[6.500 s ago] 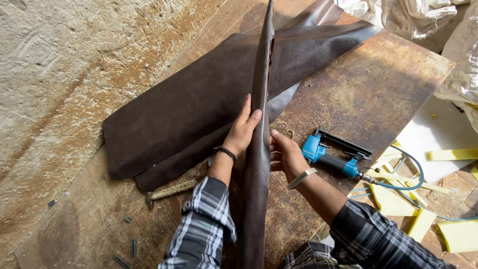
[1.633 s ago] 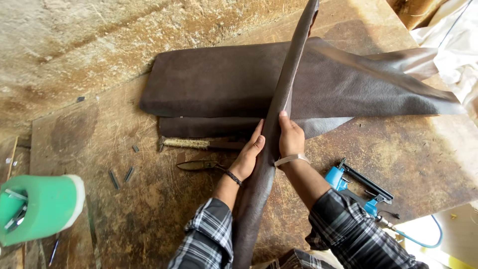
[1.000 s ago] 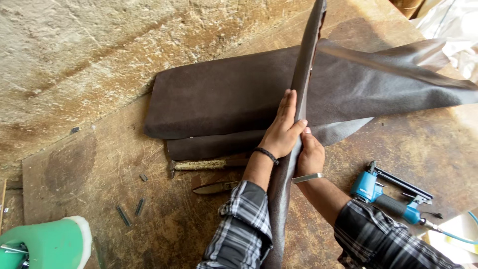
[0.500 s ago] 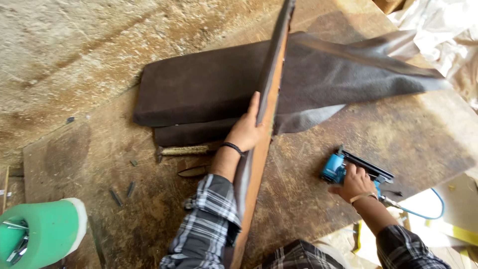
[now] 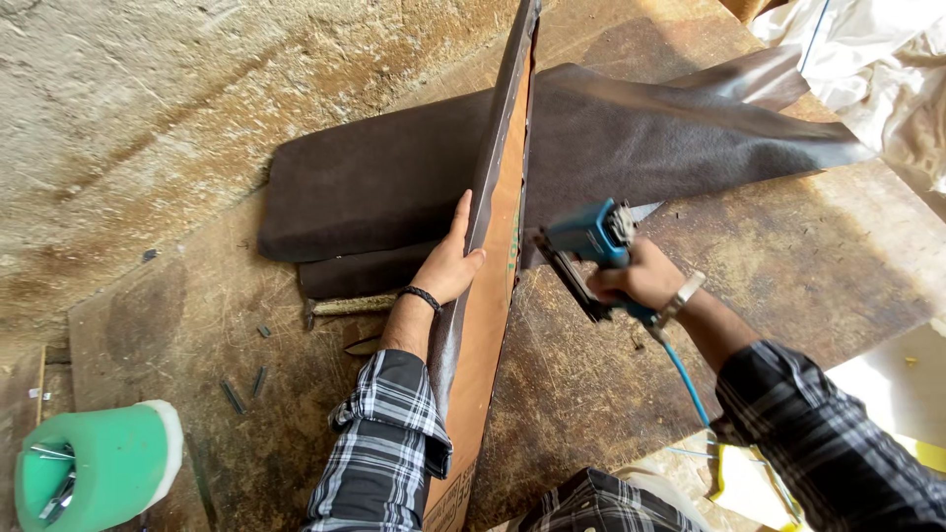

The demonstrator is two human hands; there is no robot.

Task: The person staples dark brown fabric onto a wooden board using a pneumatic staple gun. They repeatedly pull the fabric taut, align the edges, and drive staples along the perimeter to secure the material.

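Observation:
A thin brown board (image 5: 490, 325) stands on edge on the wooden workbench (image 5: 798, 286), with dark brown leather (image 5: 394, 187) draped over its top and lying across the bench on both sides. My left hand (image 5: 451, 258) presses flat against the leather-covered left face of the board. My right hand (image 5: 639, 279) grips a blue pneumatic staple gun (image 5: 589, 246) with a blue air hose (image 5: 685, 379), its nose held close to the board's bare right face.
A green foam roll (image 5: 94, 463) lies at the bottom left. Loose staple strips (image 5: 236, 389) and a wooden-handled tool (image 5: 345, 305) rest on the bench left of my arm. White cloth (image 5: 887, 69) is piled at the upper right. A rough concrete wall (image 5: 148, 99) borders the bench.
My right hand left the board, took the blue staple gun off the bench and lifted it up to the board's right face. My left hand stayed pressed on the board.

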